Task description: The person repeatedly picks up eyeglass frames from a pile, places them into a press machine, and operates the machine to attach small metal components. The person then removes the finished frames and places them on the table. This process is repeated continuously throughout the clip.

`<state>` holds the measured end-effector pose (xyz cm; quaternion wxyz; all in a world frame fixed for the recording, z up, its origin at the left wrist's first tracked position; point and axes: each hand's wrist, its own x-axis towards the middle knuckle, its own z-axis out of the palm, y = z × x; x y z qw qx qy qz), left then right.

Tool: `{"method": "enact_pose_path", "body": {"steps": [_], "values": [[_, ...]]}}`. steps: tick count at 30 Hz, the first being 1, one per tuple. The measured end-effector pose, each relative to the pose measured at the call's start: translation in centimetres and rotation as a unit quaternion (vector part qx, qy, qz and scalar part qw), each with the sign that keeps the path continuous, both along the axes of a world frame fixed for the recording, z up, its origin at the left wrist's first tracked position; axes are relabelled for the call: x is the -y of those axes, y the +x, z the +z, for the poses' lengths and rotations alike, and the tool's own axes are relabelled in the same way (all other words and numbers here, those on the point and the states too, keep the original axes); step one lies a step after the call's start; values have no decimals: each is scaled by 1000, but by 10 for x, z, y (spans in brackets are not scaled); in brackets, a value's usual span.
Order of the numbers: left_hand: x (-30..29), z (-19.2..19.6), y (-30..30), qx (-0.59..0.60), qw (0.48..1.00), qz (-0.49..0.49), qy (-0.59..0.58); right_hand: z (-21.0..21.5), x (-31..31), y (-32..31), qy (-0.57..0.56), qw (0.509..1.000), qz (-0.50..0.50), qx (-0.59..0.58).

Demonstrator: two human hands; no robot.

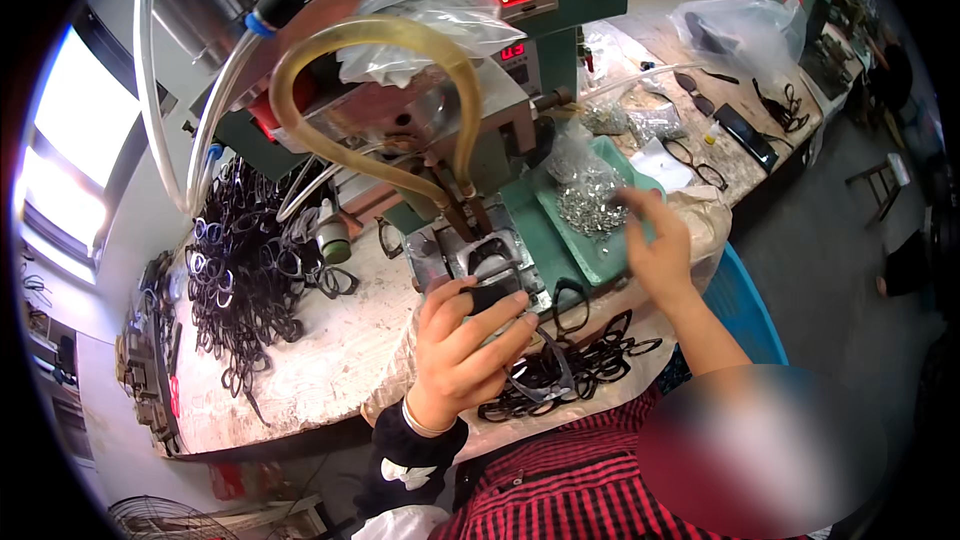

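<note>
My left hand (465, 355) is closed on a black eyeglass frame (490, 265), with its fingertips pressed at the metal fixture (440, 265) of the bench machine. Just above the frame, two copper-coloured prongs (468, 220) point down. Over the right edge of the green tray (612, 265) hovers my right hand (662, 255), its fingers bent, with a gap showing between thumb and index finger. Small silvery metal parts (592, 208) lie heaped in that tray beside a clear plastic bag (572, 152). Between my body and the fixture are several more black eyeglass frames (600, 365).
A large tangle of black frames (240, 270) covers the left of the bench. A looped yellowish hose (375, 30) arches ahead of the machine. At the far right are sunglasses (695, 95), a dark case (745, 137) and plastic bags (745, 30). A blue bin (745, 305) stands below the right edge.
</note>
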<state>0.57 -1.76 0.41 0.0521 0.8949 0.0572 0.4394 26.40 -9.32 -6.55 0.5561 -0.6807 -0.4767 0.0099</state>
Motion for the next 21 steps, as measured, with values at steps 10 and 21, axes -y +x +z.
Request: {"method": "enact_pose_path", "body": {"steps": [10,21], "values": [[-3,3,-4,-32,998,-19,-51,-6,13,-1,-156,978,-40,132],[4,-53,-78,133,973,191,1,-15,5,-9,-116,957,-72,257]]}}
